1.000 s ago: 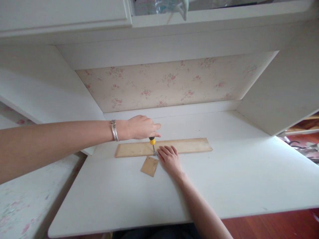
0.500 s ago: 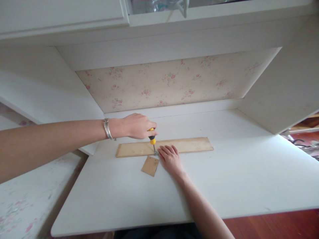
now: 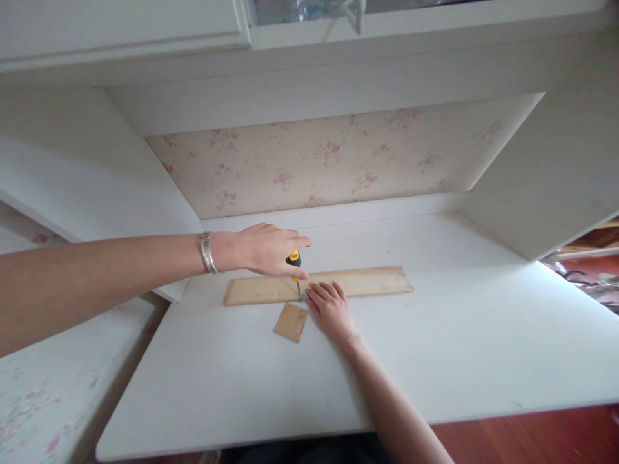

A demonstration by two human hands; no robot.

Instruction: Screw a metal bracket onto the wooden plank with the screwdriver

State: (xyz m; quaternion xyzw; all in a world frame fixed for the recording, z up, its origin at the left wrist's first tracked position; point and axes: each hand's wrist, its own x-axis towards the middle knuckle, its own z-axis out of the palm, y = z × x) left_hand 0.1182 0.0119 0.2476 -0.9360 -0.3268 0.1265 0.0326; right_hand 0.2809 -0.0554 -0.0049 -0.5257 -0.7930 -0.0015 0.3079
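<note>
Left hand over the screwdriver, thumb and index finger spread apart with the handle between them; other fingers hidden, so can't tell how firmly it's held, if at all. Right hand lies on the board, fingers close together, tips next to the small metal piece; can't tell if they pinch it. Screwdriver near upright, tip down at the metal piece, on the board's near edge. Screw, if any, too small to see.

Risks: with finger and thumb that wide, the handle could tip and the tip slip out. A sideways push would likely skid it toward the right fingertips, just beside it: scratch or jab. If the right hand eases off, metal piece or board could turn with the twist; nothing else visibly pins the board.

Small wooden square sits just on the near side of the board, could get bumped if the board swings. White table underneath: could get scratched by a slip over the edge.
</note>
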